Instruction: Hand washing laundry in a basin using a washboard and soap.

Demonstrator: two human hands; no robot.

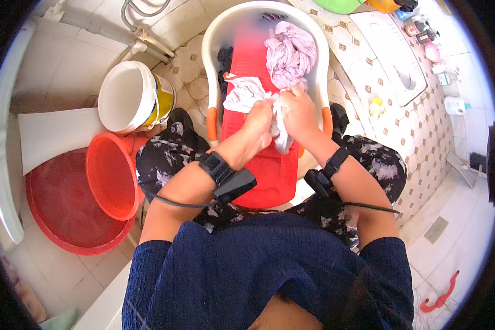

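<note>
Both my hands are closed on a white cloth garment, bunched between them over a red washboard. My left hand grips it from the left, and my right hand clenches it close beside. Part of the garment, with an orange edge, spreads over the board to the left; another end hangs below my fists. The washboard leans inside a white tub with orange handles. A pale pink crumpled garment lies at the tub's far right, just beyond my right hand. Dark cloth shows along the tub's left wall.
On the left stand a white bucket, a red bucket and a wide red basin. A squat toilet is set in the tiled floor at right, with bottles by the wall. A pipe runs behind the white bucket.
</note>
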